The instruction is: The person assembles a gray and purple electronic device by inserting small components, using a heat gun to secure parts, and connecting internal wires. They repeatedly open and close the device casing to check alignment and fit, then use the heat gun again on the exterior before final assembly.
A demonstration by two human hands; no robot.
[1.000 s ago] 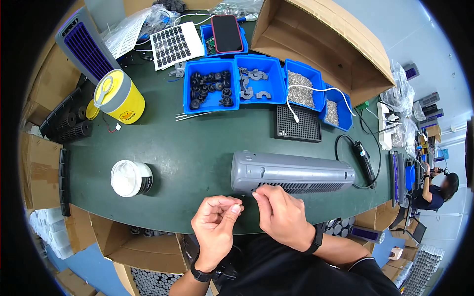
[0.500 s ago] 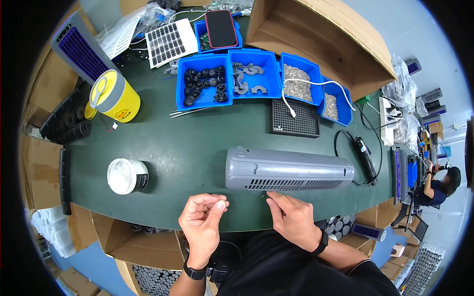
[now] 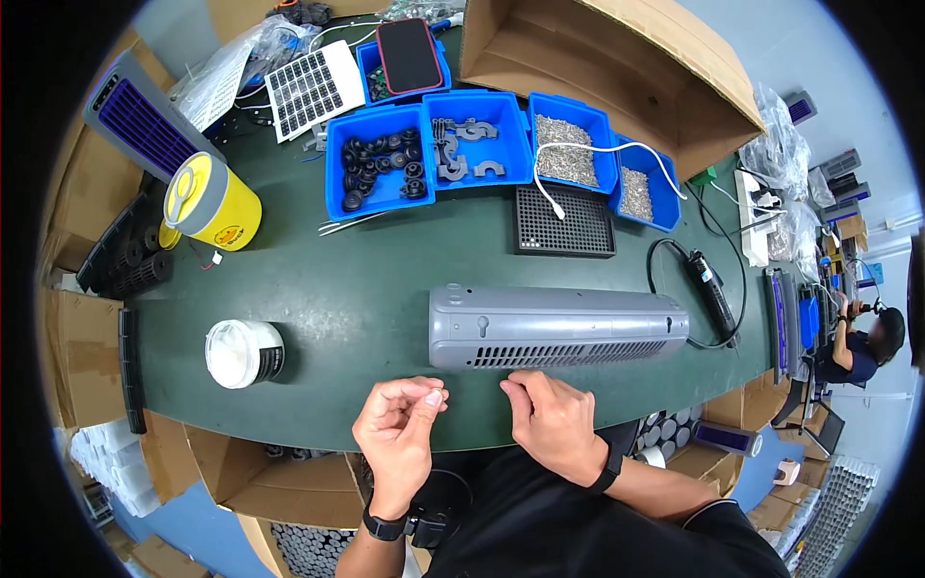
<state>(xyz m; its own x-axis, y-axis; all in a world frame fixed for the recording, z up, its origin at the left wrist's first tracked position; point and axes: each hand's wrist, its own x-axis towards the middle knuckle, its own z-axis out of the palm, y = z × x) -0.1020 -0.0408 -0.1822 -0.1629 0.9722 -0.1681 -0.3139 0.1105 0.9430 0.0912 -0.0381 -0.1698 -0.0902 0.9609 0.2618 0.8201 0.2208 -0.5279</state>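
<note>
A long grey slotted housing (image 3: 559, 323) lies on the green table in front of me, its vent slots facing my side. Left of its near edge, my left hand (image 3: 400, 424) is closed in a thumb-and-finger pinch. Whatever sits between those fingertips is too small to name. Just below the housing's slots, my right hand (image 3: 556, 419) is closed with thumb and forefinger together at the tabletop. Anything in that pinch is hidden. Neither hand visibly grips the housing.
Behind the housing stand blue bins with black wheels (image 3: 381, 159), grey clips (image 3: 467, 144) and screws (image 3: 568, 149). A black perforated tray (image 3: 564, 222), electric screwdriver (image 3: 711, 294), white jar (image 3: 241, 354) and yellow cup (image 3: 217, 207) surround it. Another person (image 3: 853, 347) works far right.
My right hand has drawn slightly left, and its extended forefinger has curled in against the thumb. The left hand keeps its pinch. The whole view has shifted a little.
</note>
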